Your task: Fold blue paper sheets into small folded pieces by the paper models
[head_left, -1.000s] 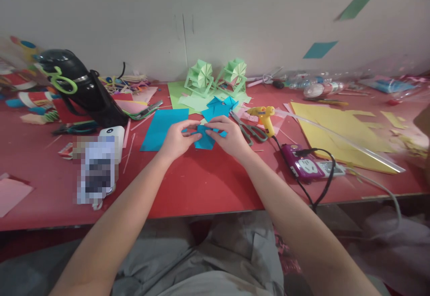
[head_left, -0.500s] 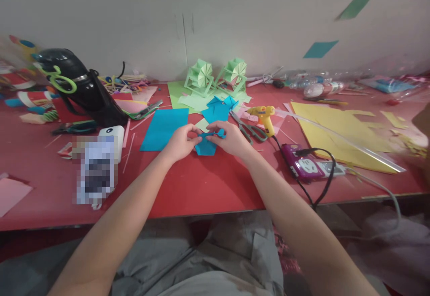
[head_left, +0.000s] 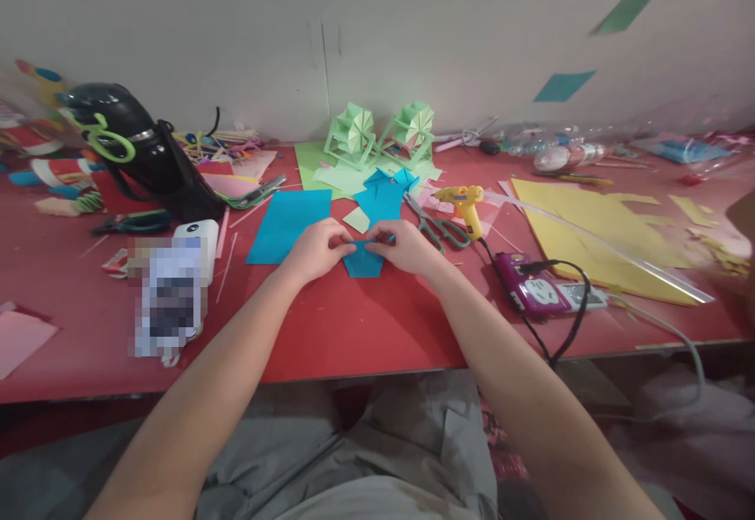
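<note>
A small piece of blue paper [head_left: 362,263] is gripped along its top edge by both hands, low over the red table. My left hand [head_left: 320,248] pinches its left side between thumb and fingers. On its right side, my right hand [head_left: 402,247] does the same, the two thumbs nearly meeting. The fingers hide much of the upper edge. Just beyond the hands lie a small pale green paper scrap [head_left: 357,219] and a folded blue paper shape [head_left: 383,189]. To the left, partly beside my left hand, rests a flat blue sheet [head_left: 290,225].
Scissors [head_left: 440,229] and a yellow glue gun [head_left: 463,204] lie right of my hands, its cord running to a purple power strip [head_left: 531,288]. Yellow sheets [head_left: 590,229] and a clear ruler are farther right. Two green paper models [head_left: 352,136] stand behind; a black bottle [head_left: 147,150] leans left.
My hands have drawn slightly closer together and shifted a little nearer to me. The raised blue upper part of the paper between my fingers has gone down out of sight.
</note>
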Motion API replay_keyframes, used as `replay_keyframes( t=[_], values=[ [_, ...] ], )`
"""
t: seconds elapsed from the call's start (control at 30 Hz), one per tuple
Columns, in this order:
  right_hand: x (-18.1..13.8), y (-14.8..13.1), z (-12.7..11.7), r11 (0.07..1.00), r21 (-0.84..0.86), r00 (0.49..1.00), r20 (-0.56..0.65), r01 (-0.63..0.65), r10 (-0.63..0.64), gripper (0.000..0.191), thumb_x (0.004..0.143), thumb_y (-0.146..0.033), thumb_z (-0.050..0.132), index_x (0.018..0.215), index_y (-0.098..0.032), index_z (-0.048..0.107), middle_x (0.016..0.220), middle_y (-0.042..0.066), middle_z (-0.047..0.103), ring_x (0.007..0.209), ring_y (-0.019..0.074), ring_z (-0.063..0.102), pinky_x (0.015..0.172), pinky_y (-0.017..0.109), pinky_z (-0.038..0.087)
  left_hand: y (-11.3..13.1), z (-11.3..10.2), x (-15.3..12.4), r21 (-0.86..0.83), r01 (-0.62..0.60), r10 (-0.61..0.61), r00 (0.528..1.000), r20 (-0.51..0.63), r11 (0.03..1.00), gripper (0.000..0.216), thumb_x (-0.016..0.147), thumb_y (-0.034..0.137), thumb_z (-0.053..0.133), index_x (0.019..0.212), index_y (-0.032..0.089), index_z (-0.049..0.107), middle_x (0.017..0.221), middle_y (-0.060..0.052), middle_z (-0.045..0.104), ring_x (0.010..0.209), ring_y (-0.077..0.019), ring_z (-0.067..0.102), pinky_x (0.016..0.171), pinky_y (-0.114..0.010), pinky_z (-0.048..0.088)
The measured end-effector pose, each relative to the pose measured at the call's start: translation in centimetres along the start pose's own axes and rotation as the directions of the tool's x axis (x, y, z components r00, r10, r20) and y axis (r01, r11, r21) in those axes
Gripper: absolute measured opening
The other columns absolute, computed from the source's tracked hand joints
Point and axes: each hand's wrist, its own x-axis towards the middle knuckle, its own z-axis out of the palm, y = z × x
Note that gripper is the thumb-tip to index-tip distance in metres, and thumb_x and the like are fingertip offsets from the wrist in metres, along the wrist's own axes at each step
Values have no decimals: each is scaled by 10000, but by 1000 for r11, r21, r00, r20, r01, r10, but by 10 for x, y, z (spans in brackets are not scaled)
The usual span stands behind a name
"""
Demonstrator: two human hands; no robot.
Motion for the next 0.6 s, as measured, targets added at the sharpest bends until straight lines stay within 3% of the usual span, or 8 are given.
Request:
replay_keyframes(
  t=[0.13,0.43,0.6],
  values=[
    [-1,-3,0,998,-52,999,4,-33,33,53,815,-173,658,817,-178,711,838,39,722,741,149,610,693,276,457,-1,1,2,49,31,-30,999,-18,998,171,823,281,713,697,191,640,777,-29,606,723,-178,546,653,-314,415],
    [0,-2,1,1000,12,999,-27,-23,23,78,808,-182,655,816,-173,732,804,40,723,732,157,628,694,284,478,6,-1,0,-116,39,-37,999,19,992,102,842,302,688,868,204,682,823,-19,688,758,-173,581,672,-287,429],
    [1,0,1,998,64,998,-61,16,-13,101,804,-206,664,842,-176,753,831,48,746,762,170,655,715,292,500,11,-3,1,-47,12,-12,1000,0,999,35,857,237,643,858,203,653,829,-19,692,766,-177,581,700,-295,422]
  ],
)
